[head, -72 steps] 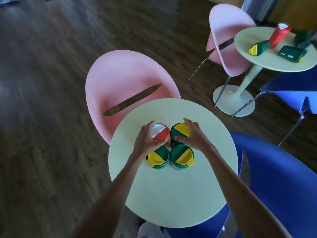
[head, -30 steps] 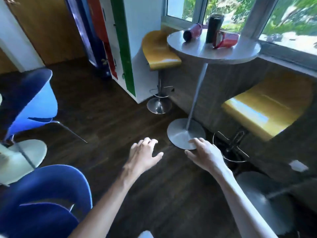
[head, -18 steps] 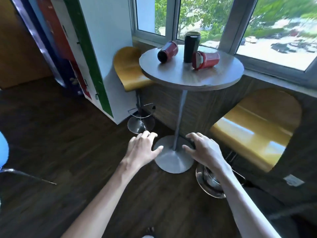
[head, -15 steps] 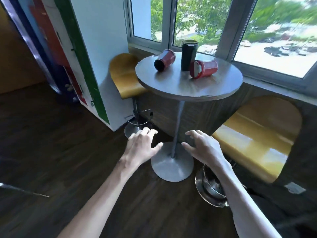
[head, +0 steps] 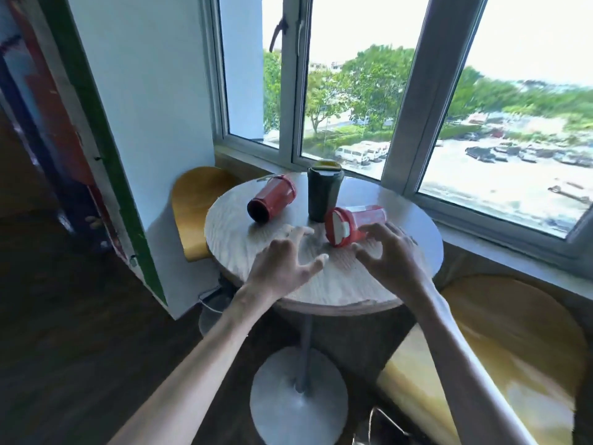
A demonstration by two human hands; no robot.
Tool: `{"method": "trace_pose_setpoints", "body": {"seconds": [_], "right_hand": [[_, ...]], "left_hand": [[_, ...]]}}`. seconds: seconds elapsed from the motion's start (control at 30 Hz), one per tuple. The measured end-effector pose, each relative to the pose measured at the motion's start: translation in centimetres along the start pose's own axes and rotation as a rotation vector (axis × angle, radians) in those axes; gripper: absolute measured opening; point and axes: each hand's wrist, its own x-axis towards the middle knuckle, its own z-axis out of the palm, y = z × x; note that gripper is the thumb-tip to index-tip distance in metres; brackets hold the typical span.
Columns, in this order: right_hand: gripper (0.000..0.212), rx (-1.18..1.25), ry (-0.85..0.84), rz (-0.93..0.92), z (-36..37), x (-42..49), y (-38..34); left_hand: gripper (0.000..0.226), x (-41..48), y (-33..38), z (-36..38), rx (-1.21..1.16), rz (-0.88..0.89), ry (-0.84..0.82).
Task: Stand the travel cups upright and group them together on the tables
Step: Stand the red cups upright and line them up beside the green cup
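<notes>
On a round grey high table [head: 244, 239] by the window stand three travel cups. A dark green cup [head: 322, 195] with a yellow lid is upright at the back. One red cup [head: 272, 200] lies on its side to the left, base toward me. Another red cup [head: 356, 223] with a white-and-red lid lies on its side to the right, lid toward me. My left hand [head: 285, 263] hovers over the table with fingers spread, holding nothing. My right hand [head: 390, 255] is spread just in front of the right red cup, fingertips close to it.
Yellow bar stools stand at the left back [head: 195, 203] and at the right front [head: 507, 342] of the table. The window sill [head: 500, 226] runs behind. A white pillar with a green stripe [head: 128, 139] is at the left. The table's metal base [head: 298, 399] sits on dark wood floor.
The view has come closer to the high table and now looks down on it. Both hands have risen from floor level to above the tabletop, the right one nearing the lying red cup.
</notes>
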Motion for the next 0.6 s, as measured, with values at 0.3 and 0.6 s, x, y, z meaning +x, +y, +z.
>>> {"method": "trace_pose_setpoints", "body": {"seconds": [0.3,0.6], "right_hand": [[0.085,0.105,-0.475,-0.012,0.5,10.9,12.5],[0.079,0.179,-0.581,-0.143,2.9,13.5,14.5]], "left_hand": [[0.110,8.8,0.4,7.5,-0.030,-0.176,-0.117],[0.089,10.6,-1.8,8.8,-0.219,-0.165,-0.048]]}}
